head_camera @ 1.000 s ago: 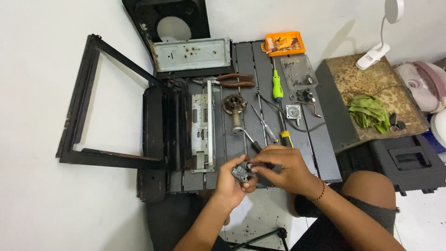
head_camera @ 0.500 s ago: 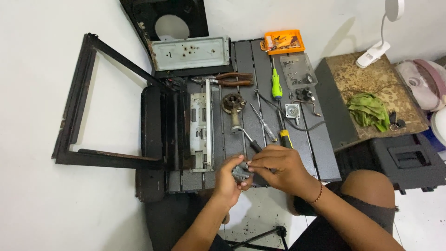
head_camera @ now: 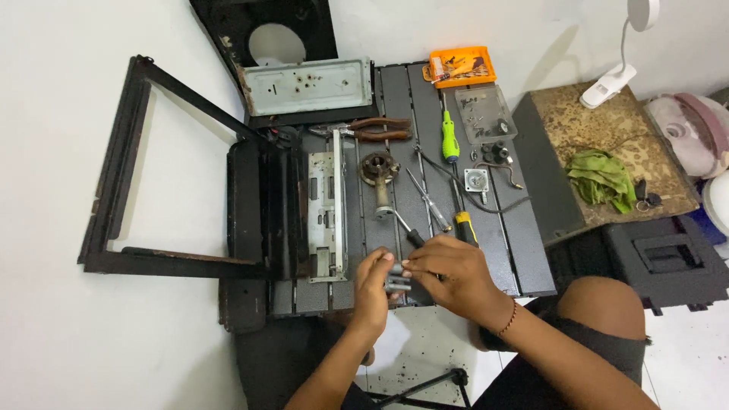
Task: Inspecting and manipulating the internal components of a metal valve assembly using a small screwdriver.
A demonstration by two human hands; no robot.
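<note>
Both hands meet over the near edge of a dark slatted work table [head_camera: 531,250]. My left hand [head_camera: 372,292] and my right hand [head_camera: 448,277] together grip a small grey metal part [head_camera: 396,282], mostly hidden by the fingers. Just beyond the hands lie a black-handled screwdriver [head_camera: 406,230] and a yellow-handled screwdriver [head_camera: 463,224]. A round rusty burner piece [head_camera: 379,168] sits a little farther up the table.
A black metal frame [head_camera: 125,190] and a dismantled stove body [head_camera: 285,212] lie at the left. Pliers [head_camera: 372,129], a green screwdriver [head_camera: 449,137], an orange parts box [head_camera: 462,67], a clear tray [head_camera: 484,114] are farther back. A green cloth [head_camera: 604,178] lies on a side stand.
The view has shifted slightly. Both hands stay closed on the small grey part at the table's near edge, with only small finger movements.
</note>
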